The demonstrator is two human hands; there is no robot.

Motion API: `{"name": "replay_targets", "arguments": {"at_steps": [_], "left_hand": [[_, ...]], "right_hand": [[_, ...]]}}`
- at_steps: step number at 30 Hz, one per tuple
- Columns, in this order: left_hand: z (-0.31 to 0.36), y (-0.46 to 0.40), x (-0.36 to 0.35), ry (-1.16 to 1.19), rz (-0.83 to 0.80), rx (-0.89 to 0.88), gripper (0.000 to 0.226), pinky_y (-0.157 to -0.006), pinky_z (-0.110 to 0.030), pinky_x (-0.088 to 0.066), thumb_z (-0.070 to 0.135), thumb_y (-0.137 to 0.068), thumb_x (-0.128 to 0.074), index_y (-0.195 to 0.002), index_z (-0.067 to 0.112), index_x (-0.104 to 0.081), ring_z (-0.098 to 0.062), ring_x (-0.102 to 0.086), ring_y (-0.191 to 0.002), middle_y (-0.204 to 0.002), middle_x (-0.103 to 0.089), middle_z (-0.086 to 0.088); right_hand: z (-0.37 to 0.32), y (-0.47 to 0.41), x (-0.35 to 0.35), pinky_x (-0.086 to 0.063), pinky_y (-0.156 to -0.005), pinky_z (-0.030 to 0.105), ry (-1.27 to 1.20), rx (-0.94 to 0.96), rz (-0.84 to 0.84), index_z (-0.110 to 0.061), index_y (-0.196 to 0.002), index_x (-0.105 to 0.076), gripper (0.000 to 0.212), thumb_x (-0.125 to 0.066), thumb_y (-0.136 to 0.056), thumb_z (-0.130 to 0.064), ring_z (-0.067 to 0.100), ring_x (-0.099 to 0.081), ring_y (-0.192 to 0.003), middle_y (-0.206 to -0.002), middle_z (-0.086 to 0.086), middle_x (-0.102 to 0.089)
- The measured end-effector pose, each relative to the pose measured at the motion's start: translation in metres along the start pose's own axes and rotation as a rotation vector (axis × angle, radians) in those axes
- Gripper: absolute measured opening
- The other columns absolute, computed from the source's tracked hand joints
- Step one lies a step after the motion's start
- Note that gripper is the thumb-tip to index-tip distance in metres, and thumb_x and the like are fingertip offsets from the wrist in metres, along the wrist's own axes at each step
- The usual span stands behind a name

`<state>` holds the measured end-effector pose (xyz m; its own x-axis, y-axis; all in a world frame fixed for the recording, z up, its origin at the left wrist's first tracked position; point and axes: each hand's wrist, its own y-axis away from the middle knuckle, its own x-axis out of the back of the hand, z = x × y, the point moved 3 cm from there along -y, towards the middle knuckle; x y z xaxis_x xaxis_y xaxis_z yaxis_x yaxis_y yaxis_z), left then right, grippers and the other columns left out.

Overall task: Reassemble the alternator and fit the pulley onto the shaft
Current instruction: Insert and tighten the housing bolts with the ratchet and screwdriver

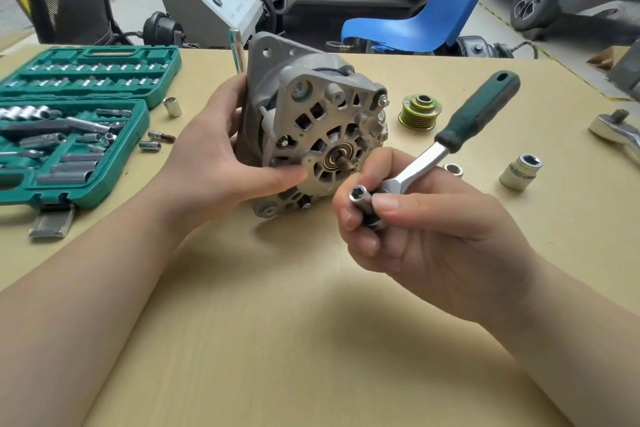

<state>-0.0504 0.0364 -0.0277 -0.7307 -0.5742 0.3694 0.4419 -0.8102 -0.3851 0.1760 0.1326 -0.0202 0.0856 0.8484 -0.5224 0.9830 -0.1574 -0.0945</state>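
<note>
The grey alternator (311, 121) stands on edge in the middle of the beige table (277, 322), its vented end cover and bearing facing me. My left hand (221, 163) grips its left side, thumb lying across the lower cover. My right hand (415, 239) holds the head of a green-handled ratchet (460, 139) with a small socket (360, 196) fitted, just right of and below the bearing. The socket's open end faces me, clear of the alternator. The gold ribbed pulley (420, 112) lies on the table to the right of the alternator, apart from it.
An open green socket case (74, 121) fills the left side of the table, with loose sockets and bits beside it. A large socket (520, 172), a small socket (453, 169) and another ratchet head (616, 132) lie at the right. A chrome rod (237, 48) rises behind the alternator.
</note>
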Motion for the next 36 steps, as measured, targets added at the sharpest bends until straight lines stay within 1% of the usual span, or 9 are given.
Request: {"name": "replay_targets", "arguments": {"at_steps": [8, 16, 19, 22, 24, 27, 29, 33, 36], "left_hand": [[0.003, 0.001, 0.001, 0.015, 0.065, 0.076, 0.103, -0.09, -0.038, -0.065, 0.044, -0.048, -0.104, -0.141, 0.039, -0.059, -0.012, -0.077, -0.109, -0.124, -0.076, 0.014], [0.035, 0.002, -0.007, -0.101, 0.127, 0.064, 0.085, -0.076, -0.024, -0.065, 0.055, -0.044, -0.098, -0.123, 0.051, -0.066, 0.001, -0.077, -0.095, -0.107, -0.077, 0.027], [0.051, 0.006, -0.015, -0.321, 0.159, 0.06, 0.076, -0.075, -0.024, -0.062, 0.075, -0.043, -0.089, -0.112, 0.057, -0.061, 0.011, -0.07, -0.089, -0.1, -0.071, 0.038], [0.062, 0.009, -0.021, -0.534, 0.179, 0.056, 0.085, -0.069, -0.022, -0.05, 0.103, -0.044, -0.066, -0.111, 0.053, -0.05, 0.009, -0.062, -0.086, -0.093, -0.066, 0.03], [0.061, 0.011, -0.023, -0.525, 0.159, 0.035, 0.082, -0.07, -0.031, -0.052, 0.108, -0.056, -0.053, -0.115, 0.051, -0.049, 0.003, -0.061, -0.09, -0.1, -0.065, 0.023], [0.05, 0.016, -0.024, -0.409, 0.183, -0.027, 0.045, -0.074, -0.042, -0.058, 0.08, -0.088, -0.057, -0.119, 0.048, -0.051, -0.002, -0.062, -0.092, -0.104, -0.062, 0.019], [0.042, 0.019, -0.027, -0.306, 0.229, -0.061, 0.033, -0.091, -0.046, -0.057, 0.06, -0.096, -0.061, -0.122, 0.041, -0.053, -0.008, -0.059, -0.107, -0.112, -0.057, 0.014], [0.032, 0.015, -0.039, 0.052, 0.197, 0.032, 0.048, -0.115, -0.055, -0.046, 0.046, -0.098, -0.062, -0.141, 0.038, -0.042, -0.021, -0.048, -0.143, -0.15, -0.047, 0.007], [0.033, 0.011, -0.048, 0.441, 0.017, 0.043, 0.061, -0.109, -0.041, -0.054, 0.029, -0.103, -0.062, -0.156, 0.042, -0.035, -0.019, -0.056, -0.143, -0.158, -0.054, 0.007]], "right_hand": [[-0.009, -0.004, 0.026, -0.041, -0.054, 0.029, 0.497, 0.292, 0.508, -0.014, -0.089, -0.07, 0.014, -0.064, -0.083, -0.004, 0.031, -0.054, -0.07, -0.08, 0.02, -0.065], [-0.028, -0.002, 0.04, -0.043, -0.051, 0.02, 0.576, 0.427, 0.856, -0.015, -0.093, -0.071, 0.013, -0.063, -0.098, -0.006, 0.014, -0.058, -0.06, -0.066, -0.001, -0.061], [-0.032, 0.001, 0.036, -0.044, -0.047, 0.019, 0.622, 0.466, 0.855, -0.018, -0.092, -0.072, 0.01, -0.068, -0.102, -0.018, 0.013, -0.056, -0.052, -0.059, -0.001, -0.057], [-0.029, -0.001, 0.026, -0.044, -0.045, 0.017, 0.678, 0.486, 0.756, -0.028, -0.086, -0.072, 0.011, -0.075, -0.095, -0.033, 0.012, -0.057, -0.049, -0.058, -0.003, -0.063], [-0.023, -0.005, 0.02, -0.045, -0.046, 0.018, 0.721, 0.451, 0.679, -0.027, -0.084, -0.071, 0.017, -0.076, -0.092, -0.041, 0.012, -0.059, -0.05, -0.059, 0.0, -0.064], [-0.013, -0.011, 0.017, -0.046, -0.049, 0.028, 0.714, 0.393, 0.623, -0.026, -0.093, -0.064, 0.03, -0.08, -0.085, -0.05, 0.027, -0.058, -0.053, -0.061, 0.012, -0.065], [-0.011, -0.012, 0.019, -0.048, -0.053, 0.035, 0.728, 0.393, 0.644, -0.031, -0.095, -0.061, 0.035, -0.082, -0.081, -0.054, 0.038, -0.062, -0.059, -0.067, 0.024, -0.066], [-0.01, -0.013, 0.02, -0.049, -0.053, 0.029, 0.812, 0.428, 0.677, -0.032, -0.098, -0.059, 0.034, -0.083, -0.081, -0.049, 0.029, -0.061, -0.056, -0.062, 0.023, -0.062], [-0.01, -0.014, 0.019, -0.049, -0.055, 0.032, 0.838, 0.436, 0.689, -0.03, -0.1, -0.058, 0.031, -0.082, -0.085, -0.043, 0.033, -0.062, -0.057, -0.06, 0.021, -0.063]]}}
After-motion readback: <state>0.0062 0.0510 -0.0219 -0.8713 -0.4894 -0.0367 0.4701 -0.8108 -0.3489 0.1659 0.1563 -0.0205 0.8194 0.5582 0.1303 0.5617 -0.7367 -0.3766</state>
